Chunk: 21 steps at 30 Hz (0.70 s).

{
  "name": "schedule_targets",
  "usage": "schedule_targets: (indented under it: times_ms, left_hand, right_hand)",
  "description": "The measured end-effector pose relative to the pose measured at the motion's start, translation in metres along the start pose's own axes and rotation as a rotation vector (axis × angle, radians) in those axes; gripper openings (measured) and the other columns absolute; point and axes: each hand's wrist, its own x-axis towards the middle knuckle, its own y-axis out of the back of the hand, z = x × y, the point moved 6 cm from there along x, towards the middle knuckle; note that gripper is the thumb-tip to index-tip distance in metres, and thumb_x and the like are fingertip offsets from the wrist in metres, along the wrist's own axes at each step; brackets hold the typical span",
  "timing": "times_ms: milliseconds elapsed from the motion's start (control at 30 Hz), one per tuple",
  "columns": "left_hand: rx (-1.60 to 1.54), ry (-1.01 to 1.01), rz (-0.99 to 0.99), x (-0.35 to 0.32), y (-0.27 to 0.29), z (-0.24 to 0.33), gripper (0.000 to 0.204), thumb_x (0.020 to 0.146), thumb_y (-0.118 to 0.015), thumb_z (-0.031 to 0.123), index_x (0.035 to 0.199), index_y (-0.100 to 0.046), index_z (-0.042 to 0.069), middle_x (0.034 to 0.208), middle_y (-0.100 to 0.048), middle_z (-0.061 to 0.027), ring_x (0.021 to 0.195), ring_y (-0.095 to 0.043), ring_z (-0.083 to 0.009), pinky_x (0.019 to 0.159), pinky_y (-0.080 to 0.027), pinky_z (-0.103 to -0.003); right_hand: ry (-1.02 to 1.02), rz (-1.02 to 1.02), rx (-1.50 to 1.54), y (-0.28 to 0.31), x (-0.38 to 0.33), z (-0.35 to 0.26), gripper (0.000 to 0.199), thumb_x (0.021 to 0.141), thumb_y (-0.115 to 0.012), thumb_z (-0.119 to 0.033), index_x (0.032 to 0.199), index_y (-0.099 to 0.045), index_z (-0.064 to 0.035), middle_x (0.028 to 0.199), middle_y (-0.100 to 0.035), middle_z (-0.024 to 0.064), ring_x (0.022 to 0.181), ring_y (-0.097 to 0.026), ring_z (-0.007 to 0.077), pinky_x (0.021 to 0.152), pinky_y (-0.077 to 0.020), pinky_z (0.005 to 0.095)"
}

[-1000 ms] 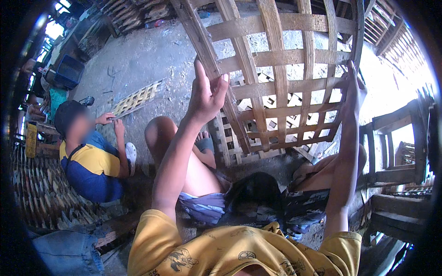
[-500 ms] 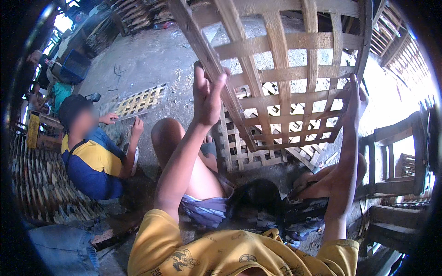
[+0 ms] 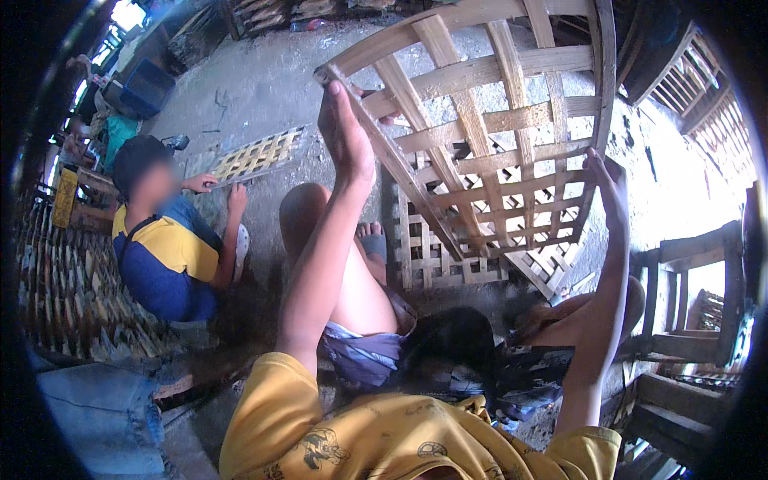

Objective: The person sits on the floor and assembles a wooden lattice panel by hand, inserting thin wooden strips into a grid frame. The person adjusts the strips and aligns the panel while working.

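holding up a woven slat panel (image 3: 474, 122), tilted above other latticework (image 3: 406, 260); left hand (image 3: 348, 136) is pinching its left edge, right hand (image 3: 608, 184) is clasping its right; both should be gripping evenly so it isn't twisting.

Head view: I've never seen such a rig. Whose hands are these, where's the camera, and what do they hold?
There is no machine: a person, bare-handed, wears the fisheye camera on their head, so straight edges bend. The left hand and right hand hold a framed woven panel by opposite sides, tilted above the floor. Beyond it, more lattice pieces lie low down. To the left, another person has both hands near the edge of a separate woven panel on the floor.
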Motion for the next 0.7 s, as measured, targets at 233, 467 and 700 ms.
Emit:
schedule_targets:
  times_ms: [233,467,700]
  left_hand:
    - [0.381,0.103,-0.224,0.012,-0.004,-0.041,0.069,0.105,-0.031,0.065,0.094,-0.066,0.006,0.085,-0.065,-0.0044,0.082,-0.061,-0.0157,0.080,-0.047,-0.034]
    - [0.379,0.258,-0.287,0.009,-0.014,-0.051,0.064,0.104,-0.035,0.055,0.089,-0.068,0.002,0.085,-0.076,-0.0119,0.084,-0.068,-0.0192,0.085,-0.049,-0.036]
    - [0.272,0.360,-0.346,-0.013,-0.005,-0.071,0.047,0.100,-0.042,0.049,0.094,-0.059,0.006,0.081,-0.068,-0.0105,0.089,-0.068,-0.0239,0.100,-0.043,-0.039]
  right_hand:
    - [0.118,-0.284,-0.476,-0.030,0.006,0.078,0.027,0.090,-0.074,-0.026,0.106,-0.075,-0.0048,0.090,-0.075,0.0105,0.081,-0.069,0.0188,0.074,-0.0526,0.0343]
    - [0.138,-0.285,-0.572,-0.015,-0.004,0.076,0.027,0.089,-0.074,-0.022,0.111,-0.074,-0.0050,0.096,-0.076,0.0114,0.088,-0.071,0.0206,0.079,-0.0533,0.0352]
    - [0.240,-0.026,-0.636,0.006,-0.007,-0.009,0.030,0.088,-0.074,-0.018,0.115,-0.072,-0.0052,0.101,-0.076,0.0123,0.096,-0.073,0.0223,0.084,-0.0540,0.0360]
